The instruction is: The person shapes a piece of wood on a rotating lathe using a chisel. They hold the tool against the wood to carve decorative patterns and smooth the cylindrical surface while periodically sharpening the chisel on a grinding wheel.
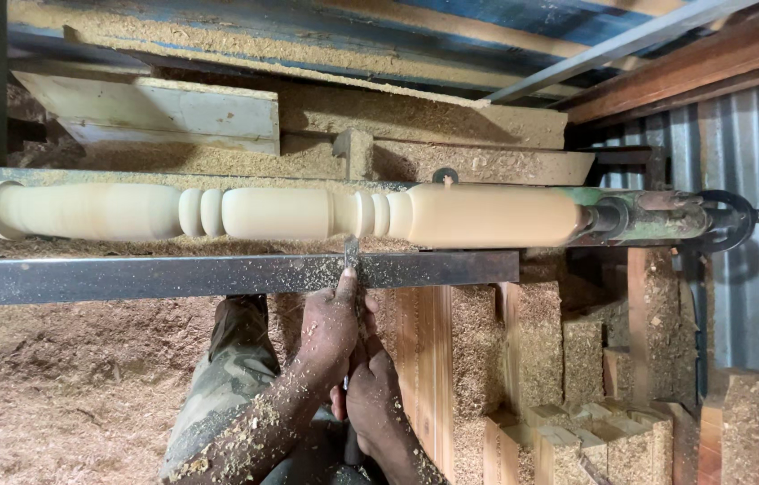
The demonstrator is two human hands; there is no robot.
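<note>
Sawdust-covered lathe bench | spindle (272,213) lies left-right | hands (348,359) clasp chisel (352,254), apparently pointing up at it

A pale wooden spindle (272,213), turned into beads, coves and long smooth barrels, is lying horizontally across the lathe. A narrow metal chisel (352,256) is resting on the steel tool rest, its tip touching a groove beside the beads.

No packages, labels, signs or screens show here — only bare wood, metal and sawdust.
</note>
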